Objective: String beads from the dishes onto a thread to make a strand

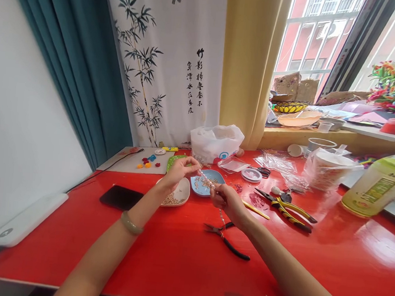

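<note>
Beaded strand (206, 179) is mid-frame, my left hand (180, 170) and right hand (229, 202) both pinching it, forearms (102, 246) angling inward from the bottom edge.

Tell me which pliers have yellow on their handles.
The pliers right of the right hand: their handles are yellow and black. The other pair, below that hand, has black handles, no yellow.

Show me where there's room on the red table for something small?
Bare red tabletop shows between the left forearm and the black-handled pliers, and right of the right forearm, in front of the green bottle. It's crowded near the left hand and right hand, with the blue dish, white dish and plastic bag.
</note>
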The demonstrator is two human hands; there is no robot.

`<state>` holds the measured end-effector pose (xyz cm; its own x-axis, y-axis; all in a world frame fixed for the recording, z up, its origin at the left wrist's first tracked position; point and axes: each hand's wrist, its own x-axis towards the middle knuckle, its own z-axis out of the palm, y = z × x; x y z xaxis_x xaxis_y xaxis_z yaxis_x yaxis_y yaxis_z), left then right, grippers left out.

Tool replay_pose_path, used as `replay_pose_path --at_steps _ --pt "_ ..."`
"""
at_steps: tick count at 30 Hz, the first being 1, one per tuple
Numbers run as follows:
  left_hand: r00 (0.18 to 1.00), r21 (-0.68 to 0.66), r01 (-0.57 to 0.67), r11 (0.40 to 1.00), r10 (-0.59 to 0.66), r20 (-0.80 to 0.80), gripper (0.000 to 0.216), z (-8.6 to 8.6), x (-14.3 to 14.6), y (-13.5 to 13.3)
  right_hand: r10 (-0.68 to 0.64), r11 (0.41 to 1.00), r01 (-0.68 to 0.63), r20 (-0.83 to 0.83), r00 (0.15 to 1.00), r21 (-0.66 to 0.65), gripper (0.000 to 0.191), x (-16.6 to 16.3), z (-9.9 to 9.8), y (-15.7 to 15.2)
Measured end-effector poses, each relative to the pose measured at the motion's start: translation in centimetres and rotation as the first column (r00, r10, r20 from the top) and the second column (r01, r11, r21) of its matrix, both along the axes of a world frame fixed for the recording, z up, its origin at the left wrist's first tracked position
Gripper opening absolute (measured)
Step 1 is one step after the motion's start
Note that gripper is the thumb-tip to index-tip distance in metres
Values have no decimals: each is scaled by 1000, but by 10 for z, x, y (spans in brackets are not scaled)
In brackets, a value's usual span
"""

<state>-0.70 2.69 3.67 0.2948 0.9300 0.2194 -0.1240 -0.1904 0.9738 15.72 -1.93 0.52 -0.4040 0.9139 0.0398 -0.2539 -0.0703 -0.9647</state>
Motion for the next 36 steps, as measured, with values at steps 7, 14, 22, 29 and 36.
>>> replay_pose_path --at_steps 7,14,22,29,36 --pt "1000 13 10 1000 -10 16 20 -3 1 0 -44 995 36 91 995 92 21 -1 0 -2" --pt "1000 23 7 1000 -7 2 18 -3 2 -1 -36 999 36 4 999 18 16 -1 0 0" --pt "1000 40 19 999 -19 -6 18 -5 5 -1 -98 993 91 102 990 71 21 1 -1 -1" --pt "999 50 18 999 -17 -35 18 -5 7 -3 -56 997 54 40 998 53 15 -2 -3 0" --pt "999 44 22 999 -21 -34 19 -5 7 -3 -52 998 50 66 996 35 23 -1 -2 1"
